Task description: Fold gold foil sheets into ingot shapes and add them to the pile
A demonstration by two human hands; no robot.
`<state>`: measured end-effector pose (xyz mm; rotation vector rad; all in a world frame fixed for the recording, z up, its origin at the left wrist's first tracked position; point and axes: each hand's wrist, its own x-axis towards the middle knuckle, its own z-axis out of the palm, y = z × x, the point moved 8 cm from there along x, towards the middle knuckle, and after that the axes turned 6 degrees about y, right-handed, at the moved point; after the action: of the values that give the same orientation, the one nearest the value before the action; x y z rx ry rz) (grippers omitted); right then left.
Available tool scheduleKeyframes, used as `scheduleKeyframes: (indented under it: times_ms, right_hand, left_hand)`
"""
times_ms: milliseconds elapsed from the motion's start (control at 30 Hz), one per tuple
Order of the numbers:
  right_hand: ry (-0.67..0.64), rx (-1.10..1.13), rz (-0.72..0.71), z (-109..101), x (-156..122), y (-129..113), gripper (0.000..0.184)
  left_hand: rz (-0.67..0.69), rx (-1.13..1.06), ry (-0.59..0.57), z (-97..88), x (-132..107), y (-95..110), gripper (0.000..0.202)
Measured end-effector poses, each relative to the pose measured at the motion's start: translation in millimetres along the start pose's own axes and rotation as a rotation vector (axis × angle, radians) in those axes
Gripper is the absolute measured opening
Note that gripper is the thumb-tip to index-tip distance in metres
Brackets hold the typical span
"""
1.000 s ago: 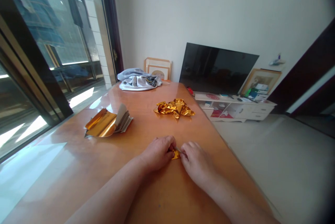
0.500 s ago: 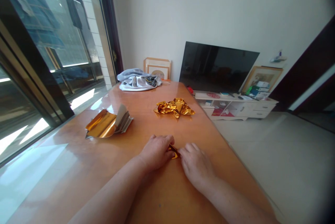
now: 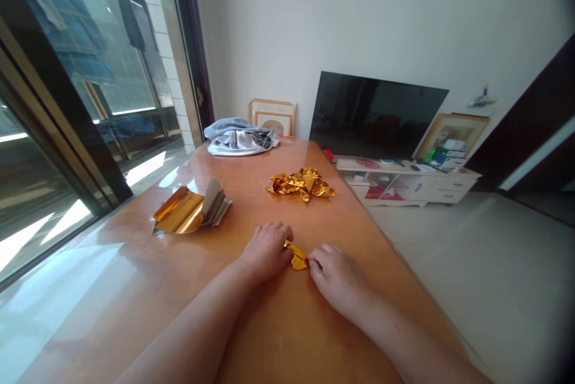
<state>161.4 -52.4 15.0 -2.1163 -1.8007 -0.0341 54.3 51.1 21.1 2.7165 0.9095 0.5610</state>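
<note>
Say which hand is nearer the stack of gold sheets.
Left. The left hand is right of the stack, toward the camera; the right hand is farther right, past the folded gold piece.

No lettering can be read — no labels, brands, numbers or signs are legible anywhere.

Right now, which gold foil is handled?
Small folded gold foil piece, between left hand and right hand; gold-faced paper stack and crinkled gold foil pile lie untouched.

Foil piece (image 3: 299, 259) between hands (image 3: 268, 253) on table (image 3: 274, 336), paper stack (image 3: 186, 211) left.
</note>
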Motion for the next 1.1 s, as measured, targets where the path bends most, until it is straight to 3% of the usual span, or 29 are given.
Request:
scheduleKeyframes:
  times_ms: [67, 300, 533, 733, 867, 967, 1100]
  right_hand:
    - [-0.004, 0.040, 0.012, 2, 2, 2, 0.018]
    - [0.005, 0.113, 0.042, 4, 3, 7, 0.013]
    - [0.072, 0.121, 0.064, 1, 5, 11, 0.009]
    - [0.031, 0.224, 0.065, 11, 9, 21, 0.014]
    - [0.048, 0.463, 0.087, 13, 11, 26, 0.014]
    - [0.011, 0.745, 0.105, 12, 9, 23, 0.026]
    - [-0.018, 0.994, 0.183, 2, -3, 22, 0.039]
  left_hand:
    - [-0.017, -0.011, 0.035, 1.6, 1, -5, 0.021]
    - [-0.052, -0.102, 0.033, 11.9, 4, -16, 0.014]
    - [-0.157, -0.461, 0.057, 17.3, 7, -25, 0.020]
    - [-0.195, -0.703, 0.037, 26.2, 5, -22, 0.026]
    - [-0.199, -1.016, 0.014, 24.4, 3, -17, 0.031]
    - [-0.198, -1.329, -0.023, 17.5, 1, -8, 0.033]
    - [-0.185, -1.499, -0.051, 1.3, 0, 6, 0.033]
